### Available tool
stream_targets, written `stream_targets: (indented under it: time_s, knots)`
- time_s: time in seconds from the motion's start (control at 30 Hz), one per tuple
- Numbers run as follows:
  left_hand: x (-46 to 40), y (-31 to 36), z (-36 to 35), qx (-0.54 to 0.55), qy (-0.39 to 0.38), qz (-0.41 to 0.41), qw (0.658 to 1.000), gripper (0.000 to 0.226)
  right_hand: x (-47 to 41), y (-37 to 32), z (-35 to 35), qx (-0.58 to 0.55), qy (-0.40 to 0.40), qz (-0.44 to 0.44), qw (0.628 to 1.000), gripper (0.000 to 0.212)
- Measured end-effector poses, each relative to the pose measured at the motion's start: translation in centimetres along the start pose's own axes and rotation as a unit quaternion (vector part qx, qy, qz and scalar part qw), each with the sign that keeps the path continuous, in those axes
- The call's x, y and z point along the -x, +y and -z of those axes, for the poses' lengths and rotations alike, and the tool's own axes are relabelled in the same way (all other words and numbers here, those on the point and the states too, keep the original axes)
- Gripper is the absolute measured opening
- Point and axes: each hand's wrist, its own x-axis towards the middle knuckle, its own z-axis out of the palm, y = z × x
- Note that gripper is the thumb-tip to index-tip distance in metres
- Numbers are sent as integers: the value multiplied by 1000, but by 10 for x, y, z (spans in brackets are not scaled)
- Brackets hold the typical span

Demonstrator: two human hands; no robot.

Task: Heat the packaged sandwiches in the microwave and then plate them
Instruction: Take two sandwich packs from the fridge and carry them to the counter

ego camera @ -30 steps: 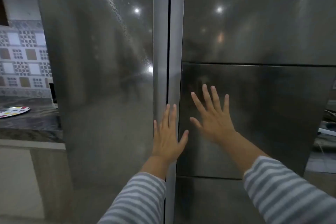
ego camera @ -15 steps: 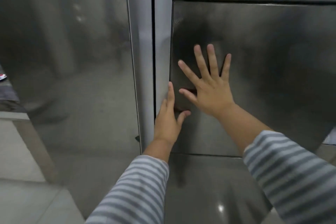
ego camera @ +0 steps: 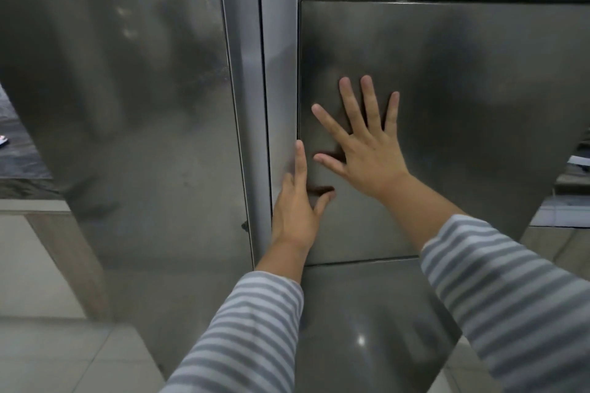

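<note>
A tall steel fridge with two doors fills the head view. My right hand [ego camera: 367, 150] lies flat with spread fingers on the inset panel [ego camera: 463, 105] of the right door. My left hand [ego camera: 297, 201] sits at that panel's left edge, next to the centre seam [ego camera: 265, 73], fingers pointing up and thumb on the panel; whether the fingers hook its edge I cannot tell. Neither hand holds anything. The fridge doors look shut. No sandwiches, microwave or plate body are in view.
The left door [ego camera: 143, 105] stands beside a dark stone counter [ego camera: 22, 175] at the left edge, with pale cabinet fronts [ego camera: 38, 265] under it. Light floor tiles [ego camera: 64, 357] lie below. A cluttered surface [ego camera: 574, 175] shows at the right edge.
The view has tilted down and drawn closer to the fridge. My left hand has turned edge-on against the panel's left edge. My right hand stays flat on the panel.
</note>
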Motion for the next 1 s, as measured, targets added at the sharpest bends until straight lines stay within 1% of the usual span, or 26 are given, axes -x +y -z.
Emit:
stream_targets:
  time_s: [0.17, 0.33, 0.4, 0.43, 0.47, 0.57, 0.6, 0.67, 0.77, 0.83, 0.93, 1.0]
  knots:
    - [40, 19, 20, -22, -50, -23, 998, 120, 26, -6, 48, -12, -35, -23, 999, 76]
    - [90, 53, 46, -16, -124, -46, 991, 116, 65, -19, 111, -39, -103, -83, 990, 72]
    - [110, 61, 59, -6, -149, -79, 986, 113, 81, -23, 139, -78, -110, -117, 984, 67]
    - [119, 62, 66, -2, -154, -97, 983, 109, 89, -25, 154, -100, -100, -132, 981, 63]
    - [126, 63, 75, -2, -141, -121, 983, 103, 96, -27, 167, -113, -77, -137, 981, 59]
    - [135, 63, 101, -19, -20, -207, 978, 74, 106, -31, 203, -102, -12, -122, 987, 47]
    - [133, 63, 109, -28, 14, -222, 975, 65, 106, -32, 213, -95, 1, -116, 989, 46]
    - [126, 68, 124, -60, 41, -228, 971, 57, 105, -35, 233, -76, 20, -93, 993, 46]
    - [113, 78, 141, -124, 29, -210, 969, 65, 100, -40, 255, -37, 31, -50, 998, 52]
    - [109, 85, 145, -145, 15, -207, 967, 72, 96, -43, 267, -12, 21, -19, 1000, 58]
    - [110, 100, 144, -170, -16, -198, 965, 87, 93, -48, 281, 17, -19, -2, 1000, 71]
    - [112, 112, 140, -185, -31, -188, 964, 99, 97, -47, 287, 36, -56, -18, 998, 77]
